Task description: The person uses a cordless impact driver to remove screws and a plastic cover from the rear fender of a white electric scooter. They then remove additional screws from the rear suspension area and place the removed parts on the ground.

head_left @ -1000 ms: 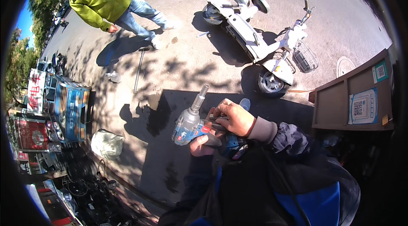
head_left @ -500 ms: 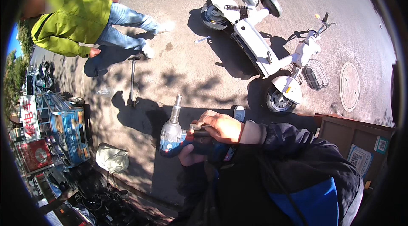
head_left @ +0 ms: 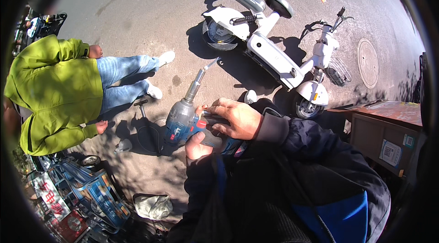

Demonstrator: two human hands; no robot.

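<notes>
My left hand (head_left: pixel 198 146) is closed round the grip of a blue and grey cordless impact wrench (head_left: pixel 177 122). A long silver socket (head_left: pixel 194 86) on its nose points up and away from me. My right hand (head_left: pixel 235 117) is held against the tool's near side, fingers bent round a small metal piece (head_left: pixel 214 116); its exact kind is hard to make out. Beyond the socket tip, a silver wrench (head_left: pixel 211 63) lies on the pavement, apart from the tool. A white electric scooter (head_left: pixel 274 55) is ahead to the right, out of reach of both hands.
A person in a yellow-green jacket (head_left: pixel 55 87) stands at the left. By them are a floor pump (head_left: pixel 145 117) and a blue cart (head_left: pixel 103 192). A pale bag (head_left: pixel 153 207) lies near left. A brown cabinet (head_left: pixel 372 135) stands at right; a manhole cover (head_left: pixel 368 62) lies beyond.
My view has turned, so the surroundings have shifted. The impact wrench now tilts further right, and my right hand has closed in over the metal piece beside it.
</notes>
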